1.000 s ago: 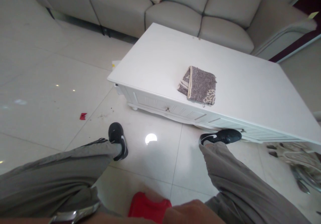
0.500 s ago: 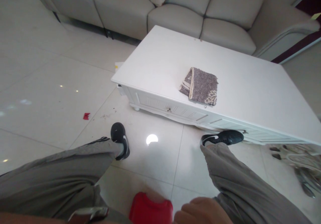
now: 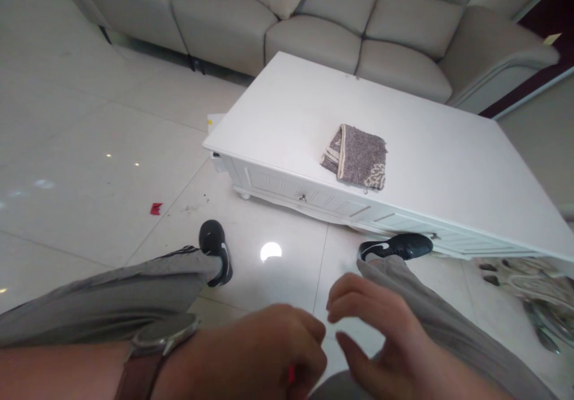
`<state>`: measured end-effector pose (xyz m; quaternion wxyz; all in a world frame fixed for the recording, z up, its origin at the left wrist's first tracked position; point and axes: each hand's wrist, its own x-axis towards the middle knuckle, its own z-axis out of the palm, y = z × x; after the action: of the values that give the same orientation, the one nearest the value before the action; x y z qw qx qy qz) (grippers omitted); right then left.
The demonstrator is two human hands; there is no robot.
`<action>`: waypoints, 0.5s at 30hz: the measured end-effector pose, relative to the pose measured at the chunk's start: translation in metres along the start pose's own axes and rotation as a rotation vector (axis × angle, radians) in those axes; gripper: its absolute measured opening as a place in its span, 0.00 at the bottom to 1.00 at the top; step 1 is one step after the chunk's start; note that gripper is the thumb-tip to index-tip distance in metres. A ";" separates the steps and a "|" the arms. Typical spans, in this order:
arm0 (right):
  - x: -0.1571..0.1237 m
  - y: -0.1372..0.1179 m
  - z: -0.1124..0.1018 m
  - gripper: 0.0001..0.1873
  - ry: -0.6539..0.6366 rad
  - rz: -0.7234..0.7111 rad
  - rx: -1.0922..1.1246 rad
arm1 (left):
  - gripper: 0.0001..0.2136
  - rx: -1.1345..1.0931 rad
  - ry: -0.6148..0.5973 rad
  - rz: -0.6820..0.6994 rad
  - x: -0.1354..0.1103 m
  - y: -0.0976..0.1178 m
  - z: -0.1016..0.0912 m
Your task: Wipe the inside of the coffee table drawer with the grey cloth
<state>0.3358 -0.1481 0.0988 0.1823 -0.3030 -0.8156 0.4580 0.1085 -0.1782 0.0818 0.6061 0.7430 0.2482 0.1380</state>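
My left hand (image 3: 264, 346), with a brown-strapped watch (image 3: 165, 334) on its wrist, is curled closed low in the view. A small patch of red (image 3: 291, 374) shows by its fingers; whether this is something held or lies behind the hand, I cannot tell. Just to the right, my right hand (image 3: 385, 334) has its thumb and fingers apart in a loose curve, with nothing seen between them. A folded grey-brown cloth (image 3: 362, 156) with cream patterning lies on the white coffee table (image 3: 430, 161), beyond both hands.
A grey sofa (image 3: 224, 23) stands behind the table. My black shoes (image 3: 213, 250) are on the glossy tiled floor (image 3: 81, 167), the right one against the table front. A red scrap (image 3: 156, 208) lies at left, and a patterned pile (image 3: 533, 286) at right.
Both hands have risen into view, and my right hand has opened from a closed shape. The red object seen between the legs is now mostly covered by my left hand.
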 end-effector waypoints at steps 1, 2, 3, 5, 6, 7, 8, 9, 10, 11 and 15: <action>0.002 0.001 -0.006 0.11 0.075 -0.004 0.013 | 0.12 0.000 0.037 -0.007 0.000 -0.004 -0.002; 0.004 0.002 -0.011 0.13 0.149 -0.020 0.016 | 0.12 -0.009 0.068 -0.010 0.000 -0.006 -0.003; 0.006 0.005 -0.014 0.13 0.205 -0.047 0.016 | 0.13 -0.024 0.090 -0.007 0.000 -0.007 -0.004; 0.011 0.012 -0.017 0.14 0.258 -0.089 -0.009 | 0.12 -0.063 0.094 0.020 -0.002 -0.007 -0.002; 0.014 0.015 -0.017 0.14 0.267 -0.097 -0.028 | 0.12 -0.084 0.085 0.030 -0.003 -0.005 -0.001; 0.016 0.016 -0.017 0.14 0.272 -0.106 -0.044 | 0.12 -0.105 0.079 0.033 -0.004 -0.004 0.001; 0.019 0.017 -0.016 0.14 0.274 -0.116 -0.054 | 0.12 -0.124 0.076 0.031 -0.006 -0.003 0.003; 0.022 0.017 -0.016 0.14 0.275 -0.127 -0.057 | 0.12 -0.138 0.077 0.027 -0.007 -0.002 0.004; 0.024 0.016 -0.015 0.14 0.276 -0.142 -0.051 | 0.12 -0.146 0.081 0.027 -0.008 -0.001 0.005; 0.025 0.015 -0.014 0.14 0.277 -0.156 -0.040 | 0.12 -0.144 0.093 0.032 -0.009 0.000 0.005; 0.028 0.008 -0.008 0.14 0.308 -0.192 0.013 | 0.10 -0.016 0.225 0.144 -0.010 0.004 -0.005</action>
<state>0.3225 -0.1210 0.0964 0.3499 -0.2890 -0.8002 0.3920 0.0983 -0.1804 0.0880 0.5689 0.7339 0.2594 0.2654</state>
